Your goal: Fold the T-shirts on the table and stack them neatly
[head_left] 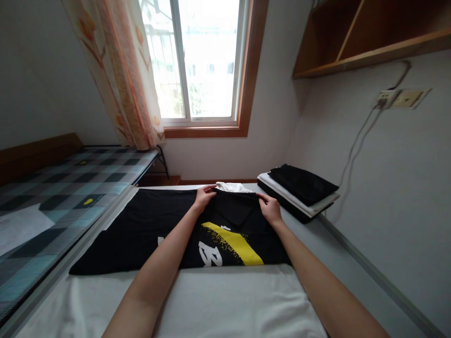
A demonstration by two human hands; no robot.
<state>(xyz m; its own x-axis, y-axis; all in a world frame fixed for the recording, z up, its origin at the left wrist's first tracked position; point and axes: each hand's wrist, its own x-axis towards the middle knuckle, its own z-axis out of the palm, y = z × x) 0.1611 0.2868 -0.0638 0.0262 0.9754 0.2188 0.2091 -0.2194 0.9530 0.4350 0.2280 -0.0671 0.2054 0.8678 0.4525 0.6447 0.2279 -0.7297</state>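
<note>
A black T-shirt with a yellow stripe and white lettering lies partly folded across the white-covered table. At its far edge, my left hand pinches the fabric near the middle. My right hand grips the same edge farther right, by the shirt's right end. Between the two hands a sleeve-like flap lies folded over the shirt. Behind that far edge a bit of white cloth shows, mostly hidden by the shirt.
A stack of folded black and white clothes sits at the back right, close to my right hand. On the left stands a bed with a checked mattress and a white paper. A cable hangs down the right wall.
</note>
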